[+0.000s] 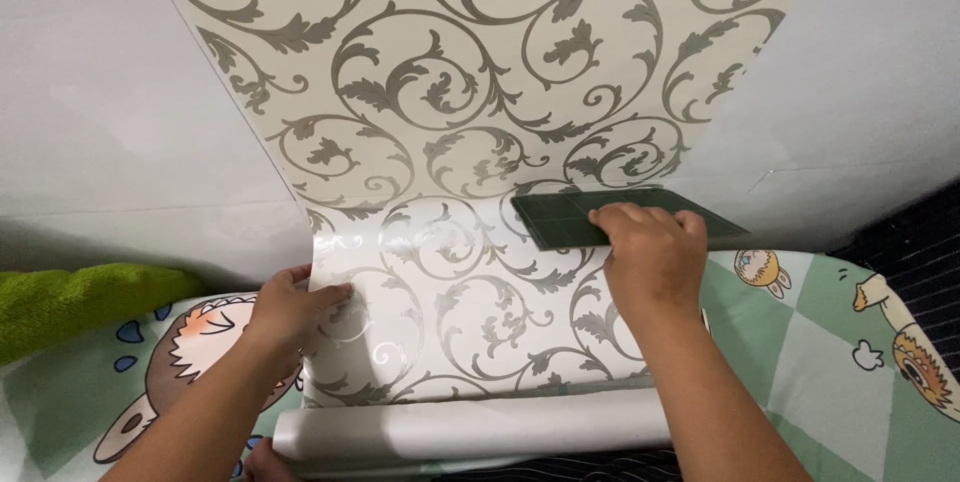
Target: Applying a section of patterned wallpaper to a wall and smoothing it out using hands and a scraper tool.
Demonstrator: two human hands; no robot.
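A wide sheet of cream wallpaper with grey leafy scrolls lies flat up the white wall, then curves away glossy to a rolled end low down. A dark green flat scraper presses on it where it leaves the wall.

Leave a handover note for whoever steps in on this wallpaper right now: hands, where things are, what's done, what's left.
Left hand: fingers pinching the left edge of the patterned wallpaper sheet, low down.
Right hand: pressing a dark green flat scraper against the sheet where the wall meets the bed.
Done: the upper stretch lies flat on the white wall.
Left: the lower stretch curves off the wall, glossy and loose, over the cartoon bedsheet; the white backing roll at the bottom is still wound.
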